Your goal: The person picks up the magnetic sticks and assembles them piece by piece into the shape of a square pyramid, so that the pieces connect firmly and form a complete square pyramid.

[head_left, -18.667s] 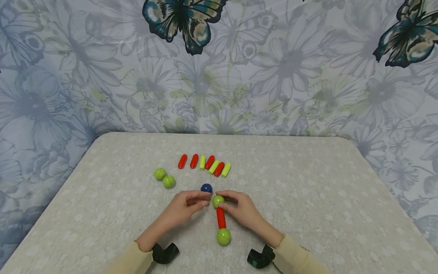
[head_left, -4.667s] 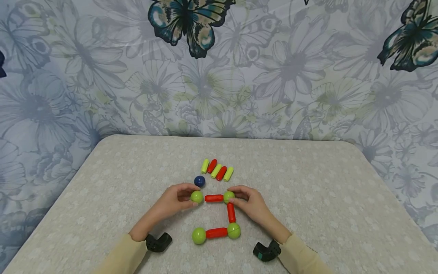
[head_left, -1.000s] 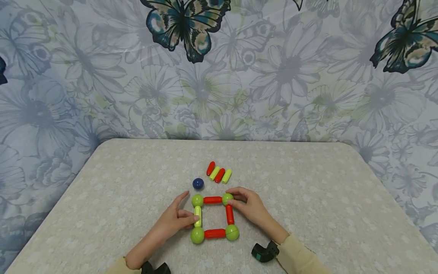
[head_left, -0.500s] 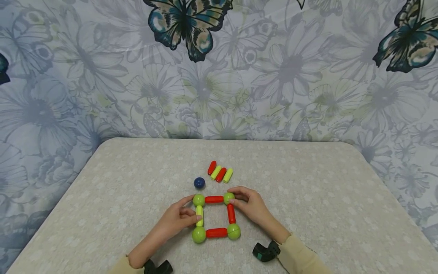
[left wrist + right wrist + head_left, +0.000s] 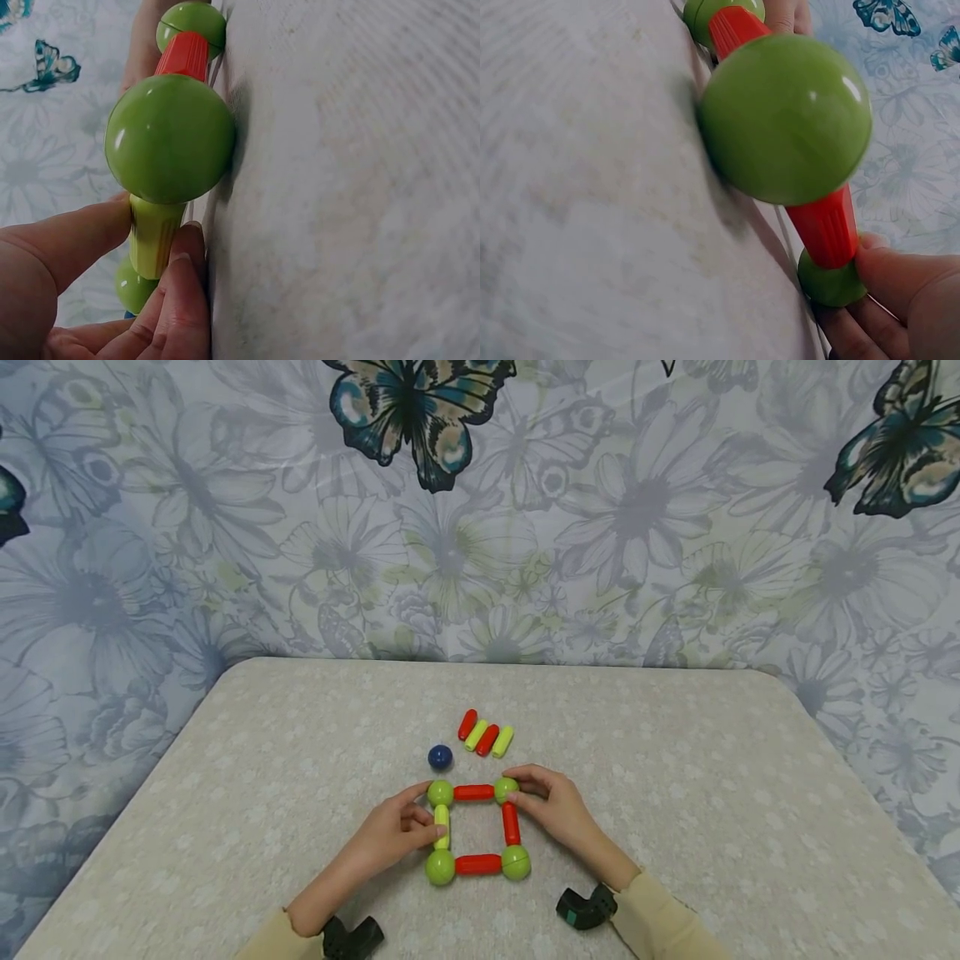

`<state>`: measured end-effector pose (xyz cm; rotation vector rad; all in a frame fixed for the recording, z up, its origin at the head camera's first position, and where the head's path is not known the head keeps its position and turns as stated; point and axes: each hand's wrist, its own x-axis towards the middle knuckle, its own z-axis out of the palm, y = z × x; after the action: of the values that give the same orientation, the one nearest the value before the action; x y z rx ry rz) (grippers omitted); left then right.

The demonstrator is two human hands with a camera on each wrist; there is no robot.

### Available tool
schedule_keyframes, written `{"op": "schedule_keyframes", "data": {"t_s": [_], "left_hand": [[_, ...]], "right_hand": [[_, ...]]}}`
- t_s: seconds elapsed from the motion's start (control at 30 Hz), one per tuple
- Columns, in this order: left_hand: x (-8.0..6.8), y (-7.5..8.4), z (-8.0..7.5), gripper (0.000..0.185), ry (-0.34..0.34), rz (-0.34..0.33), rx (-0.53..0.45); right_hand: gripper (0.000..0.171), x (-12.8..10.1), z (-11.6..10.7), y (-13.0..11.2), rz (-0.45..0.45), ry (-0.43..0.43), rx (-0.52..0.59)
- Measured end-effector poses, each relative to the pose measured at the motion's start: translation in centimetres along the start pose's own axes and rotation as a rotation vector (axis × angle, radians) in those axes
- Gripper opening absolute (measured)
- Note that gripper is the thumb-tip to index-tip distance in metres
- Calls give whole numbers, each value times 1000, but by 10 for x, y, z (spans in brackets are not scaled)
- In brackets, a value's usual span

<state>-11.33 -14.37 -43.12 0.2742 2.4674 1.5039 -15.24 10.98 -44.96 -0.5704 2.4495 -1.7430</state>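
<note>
On the table lies a square frame of four green balls joined by three red rods and one yellow-green rod (image 5: 442,817). My left hand (image 5: 384,837) pinches that yellow-green rod, the frame's left side; its index fingertip is at the far left ball (image 5: 440,792). In the left wrist view, thumb and fingers sit on opposite sides of the ridged rod (image 5: 152,236). My right hand (image 5: 561,814) holds the far right ball (image 5: 506,788) between thumb and fingers. The near left ball (image 5: 440,867) and near right ball (image 5: 516,862) are untouched, with a red rod (image 5: 478,864) between them.
A dark blue ball (image 5: 440,757) sits just behind the frame. Further back, two red and two yellow-green rods (image 5: 487,740) lie side by side. A flowered cloth (image 5: 637,527) with butterflies hangs behind the table (image 5: 712,793). Each wrist wears a black camera (image 5: 587,907).
Two balls on one red rod have become a square frame, with fewer loose rods behind. Lately the left index finger has lowered to the far left ball; the right hand keeps its hold.
</note>
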Motion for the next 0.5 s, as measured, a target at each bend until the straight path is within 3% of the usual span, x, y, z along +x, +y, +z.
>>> {"op": "schedule_keyframes", "data": {"t_s": [0.13, 0.27, 0.4, 0.5], "left_hand": [[2, 2, -8, 67, -44, 13, 37], [18, 7, -32, 46, 22, 12, 168], [62, 13, -60, 36, 91, 52, 162], [100, 14, -69, 41, 9, 96, 90]], "right_hand": [[27, -5, -3, -19, 2, -20, -3], [27, -9, -4, -28, -3, -38, -7], [27, -7, -4, -28, -14, -28, -2], [27, -7, -3, -27, -12, -35, 5]]}}
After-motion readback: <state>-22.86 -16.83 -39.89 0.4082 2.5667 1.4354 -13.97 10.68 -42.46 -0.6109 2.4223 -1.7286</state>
